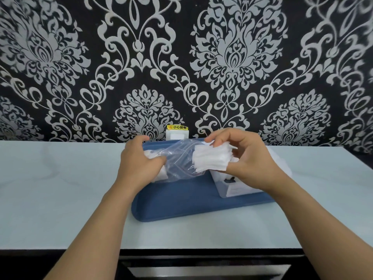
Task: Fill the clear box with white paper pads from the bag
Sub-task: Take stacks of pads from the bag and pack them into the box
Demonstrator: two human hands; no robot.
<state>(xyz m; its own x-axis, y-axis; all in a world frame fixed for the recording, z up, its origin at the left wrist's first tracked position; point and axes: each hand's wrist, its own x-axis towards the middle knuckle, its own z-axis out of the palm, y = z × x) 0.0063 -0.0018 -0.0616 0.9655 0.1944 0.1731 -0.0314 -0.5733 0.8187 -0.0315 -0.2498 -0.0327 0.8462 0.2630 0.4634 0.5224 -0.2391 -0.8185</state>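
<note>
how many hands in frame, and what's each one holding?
2. The left hand grips the clear bag over the blue tray. The right hand pinches a stack of white paper pads above the clear box.

Blue tray [181,203] lies on pale countertop [60,188], beneath the grip. White wall socket [177,135] with yellow warning label [177,127] sits behind it, on black damask wallpaper [181,57].
</note>
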